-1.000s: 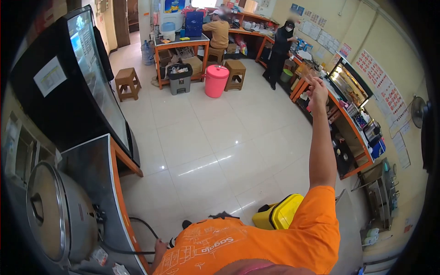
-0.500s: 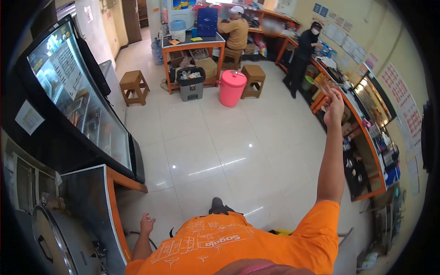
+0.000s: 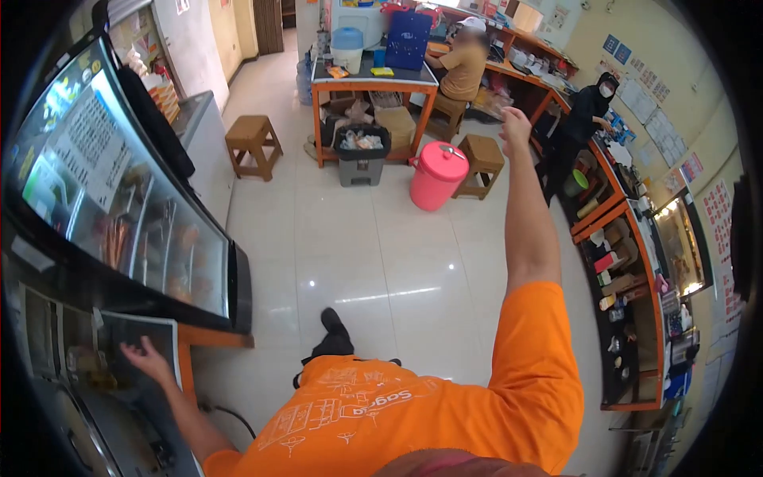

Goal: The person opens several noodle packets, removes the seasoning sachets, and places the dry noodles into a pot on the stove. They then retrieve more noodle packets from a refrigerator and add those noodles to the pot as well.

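My right hand (image 3: 516,129) is stretched far forward at head height, its fingers pinched on a thin clear plastic piece (image 3: 494,103) that is hard to make out. Low on the left, my left hand (image 3: 149,362) is held over the dark-topped table (image 3: 163,332) with its fingers apart and nothing in them. Beside that hand is a steel appliance (image 3: 75,421). The glass-door fridge (image 3: 135,215) rises just beyond it.
A pink lidded bucket (image 3: 437,176), a grey bin (image 3: 362,163) and wooden stools (image 3: 253,143) stand ahead. One person in tan (image 3: 463,73) sits at the back counter; another in black (image 3: 572,131) stands by the right-hand counter (image 3: 628,238).
The view has shifted left and forward. My right hand has moved left in view, still with the clear piece. My left hand has risen outward from beside the table to over its top.
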### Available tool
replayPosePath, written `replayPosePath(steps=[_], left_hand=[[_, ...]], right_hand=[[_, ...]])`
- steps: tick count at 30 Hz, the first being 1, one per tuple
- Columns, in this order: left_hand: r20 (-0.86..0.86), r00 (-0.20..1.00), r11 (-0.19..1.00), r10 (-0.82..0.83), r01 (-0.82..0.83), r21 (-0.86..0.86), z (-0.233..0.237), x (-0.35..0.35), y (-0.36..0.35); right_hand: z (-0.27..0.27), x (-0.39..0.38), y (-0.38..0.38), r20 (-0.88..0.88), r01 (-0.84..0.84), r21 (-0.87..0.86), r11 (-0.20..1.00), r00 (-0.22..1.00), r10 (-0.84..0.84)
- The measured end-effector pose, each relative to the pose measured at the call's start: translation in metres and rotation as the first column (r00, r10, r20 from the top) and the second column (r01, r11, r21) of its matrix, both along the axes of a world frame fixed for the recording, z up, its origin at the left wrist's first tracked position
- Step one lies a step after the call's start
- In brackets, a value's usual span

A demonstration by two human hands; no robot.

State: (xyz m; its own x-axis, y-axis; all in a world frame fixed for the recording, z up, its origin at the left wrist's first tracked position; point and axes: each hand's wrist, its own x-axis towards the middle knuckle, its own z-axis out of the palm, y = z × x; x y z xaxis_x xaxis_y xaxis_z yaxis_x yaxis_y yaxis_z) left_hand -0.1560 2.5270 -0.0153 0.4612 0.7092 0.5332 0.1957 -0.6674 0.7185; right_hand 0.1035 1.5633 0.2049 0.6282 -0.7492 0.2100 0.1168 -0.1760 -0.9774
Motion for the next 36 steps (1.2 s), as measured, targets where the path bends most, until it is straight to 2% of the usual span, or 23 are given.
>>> replayPosePath(steps=[2,3,4,6,10,12,15,16,18,20,21,24,26,27,30,33,36], left_hand=[[0.158,0.984,0.987,0.076,-0.097,0.129,0.047,0.049,0.034],[0.238,0.970,0.960,0.044,-0.107,0.260,0.062,0.071,0.042],[0.201,0.973,0.928,0.112,-0.175,0.329,0.077,0.089,0.044],[0.206,0.975,0.955,0.081,-0.135,0.265,0.106,0.127,0.030],[0.267,0.871,0.757,0.413,-0.491,0.430,0.098,0.186,0.054],[0.305,0.841,0.745,0.446,-0.538,0.394,0.118,0.190,0.033],[0.265,0.785,0.693,0.560,-0.619,0.370,0.104,0.191,0.063],[0.215,0.733,0.612,0.646,-0.665,0.427,0.105,0.190,0.067],[0.060,0.805,0.783,0.590,-0.589,0.200,0.112,0.184,0.072],[0.015,0.805,0.804,0.593,-0.593,0.037,0.126,0.183,0.080],[-0.005,0.874,0.872,0.486,-0.485,-0.067,0.135,0.181,0.065],[0.063,0.854,0.856,0.516,-0.512,-0.068,0.120,0.175,0.090],[0.109,0.920,0.926,0.378,-0.376,-0.040,0.107,0.167,0.096],[0.144,0.904,0.911,0.402,-0.411,0.039,0.108,0.168,0.067],[0.251,0.767,0.725,0.590,-0.641,0.253,0.105,0.195,-0.067],[0.306,0.680,0.604,0.666,-0.732,0.314,0.098,0.226,-0.157],[0.308,0.638,0.542,0.706,-0.767,0.345,0.093,0.244,-0.205]], right_hand=[[-0.004,0.052,0.015,0.017,-0.028,-0.010,1.000,0.999,0.028],[-0.009,0.080,0.010,0.004,-0.017,-0.003,1.000,1.000,0.017],[-0.016,0.109,-0.001,-0.010,-0.007,-0.003,1.000,1.000,0.007],[-0.007,0.147,-0.011,-0.024,0.001,0.004,1.000,1.000,-0.001],[0.011,0.193,-0.016,0.008,-0.013,0.070,0.997,1.000,0.012],[0.020,0.211,-0.020,0.023,-0.032,0.097,0.995,0.999,0.030],[0.025,0.250,-0.042,0.029,-0.030,0.079,0.996,0.999,0.028],[0.024,0.263,-0.052,0.025,-0.030,0.073,0.997,0.999,0.029],[0.023,0.286,-0.071,0.025,-0.049,0.087,0.995,0.999,0.047],[0.027,0.316,-0.094,0.048,-0.080,0.097,0.992,0.996,0.075],[0.029,0.328,-0.104,0.042,-0.076,0.099,0.992,0.997,0.072],[0.023,0.366,-0.137,0.085,-0.100,0.105,0.989,0.992,0.091],[0.024,0.384,-0.157,0.099,-0.101,0.106,0.989,0.991,0.091],[0.024,0.393,-0.167,0.098,-0.104,0.099,0.990,0.991,0.095],[0.020,0.420,-0.197,0.110,-0.108,0.113,0.988,0.989,0.096],[0.013,0.450,-0.228,0.090,-0.129,0.114,0.985,0.989,0.119],[-0.004,0.472,-0.241,0.123,-0.149,0.127,0.981,0.983,0.133]])
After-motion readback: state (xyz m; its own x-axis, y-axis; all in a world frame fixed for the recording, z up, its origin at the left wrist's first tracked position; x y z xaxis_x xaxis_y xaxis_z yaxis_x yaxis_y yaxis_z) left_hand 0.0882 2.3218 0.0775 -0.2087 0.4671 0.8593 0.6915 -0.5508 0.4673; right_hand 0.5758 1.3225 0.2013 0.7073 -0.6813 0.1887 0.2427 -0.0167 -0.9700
